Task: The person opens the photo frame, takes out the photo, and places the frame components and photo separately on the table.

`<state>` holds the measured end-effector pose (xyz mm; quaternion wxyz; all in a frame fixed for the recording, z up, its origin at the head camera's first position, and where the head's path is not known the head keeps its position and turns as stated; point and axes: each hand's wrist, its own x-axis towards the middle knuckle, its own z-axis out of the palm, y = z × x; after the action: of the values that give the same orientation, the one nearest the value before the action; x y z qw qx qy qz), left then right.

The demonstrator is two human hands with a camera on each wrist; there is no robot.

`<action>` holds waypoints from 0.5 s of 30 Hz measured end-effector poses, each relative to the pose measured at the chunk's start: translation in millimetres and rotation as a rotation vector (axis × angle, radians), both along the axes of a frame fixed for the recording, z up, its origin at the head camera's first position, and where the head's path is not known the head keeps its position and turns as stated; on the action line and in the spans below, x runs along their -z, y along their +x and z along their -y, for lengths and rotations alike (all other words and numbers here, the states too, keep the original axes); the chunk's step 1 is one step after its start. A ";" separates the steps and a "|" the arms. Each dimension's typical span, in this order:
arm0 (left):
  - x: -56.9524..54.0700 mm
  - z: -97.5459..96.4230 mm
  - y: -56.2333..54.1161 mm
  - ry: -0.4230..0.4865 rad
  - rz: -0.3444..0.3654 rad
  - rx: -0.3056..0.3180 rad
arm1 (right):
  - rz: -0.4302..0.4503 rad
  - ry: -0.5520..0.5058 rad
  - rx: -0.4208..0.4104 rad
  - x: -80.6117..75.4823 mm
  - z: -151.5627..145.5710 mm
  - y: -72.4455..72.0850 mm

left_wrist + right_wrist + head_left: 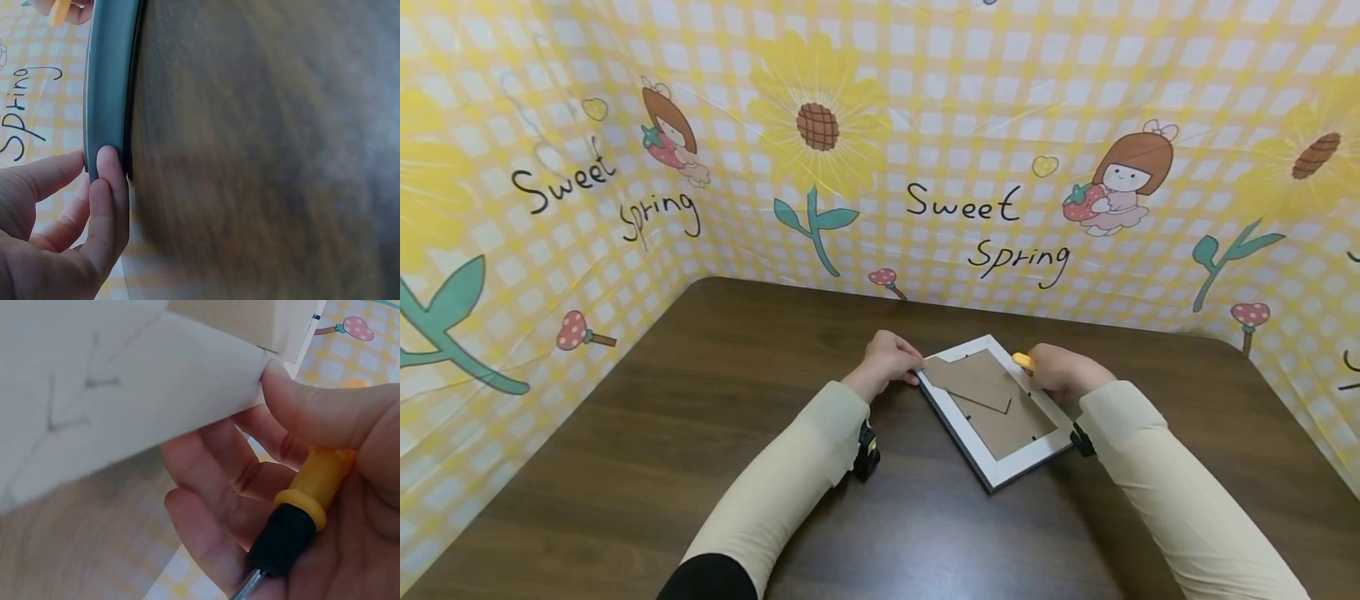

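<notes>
A picture frame lies with its back up, showing a white border, brown backing board and small dark tabs along the opening. My left hand pinches its left corner; in the left wrist view the thumb and fingers sit on either side of the dark grey-green edge. On the far right side, my right hand grips the border between thumb and fingers. That same hand holds a screwdriver with a yellow and black handle against the palm. Its tip is out of view.
Beneath the frame is a dark brown wooden table. A yellow checked cloth printed with flowers and words hangs along the table's back and sides. A black wrist strap with a device is on the left sleeve.
</notes>
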<state>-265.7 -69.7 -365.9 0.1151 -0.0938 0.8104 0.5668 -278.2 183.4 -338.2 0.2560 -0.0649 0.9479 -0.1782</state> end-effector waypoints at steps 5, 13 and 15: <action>-2.6 -1.0 -4.6 -0.047 -0.049 0.017 | -0.009 0.012 -0.003 -3.6 1.2 2.1; 4.2 1.6 -12.3 -0.119 -0.113 0.047 | 0.016 -0.012 -0.046 -1.0 -1.9 6.5; 4.9 2.4 -13.3 -0.150 -0.126 0.052 | 0.025 -0.028 -0.042 0.1 -1.2 7.8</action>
<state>-279.0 -72.1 -370.8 0.0711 -0.0451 0.8583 0.5062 -270.4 184.6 -338.4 0.2704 -0.0863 0.9406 -0.1865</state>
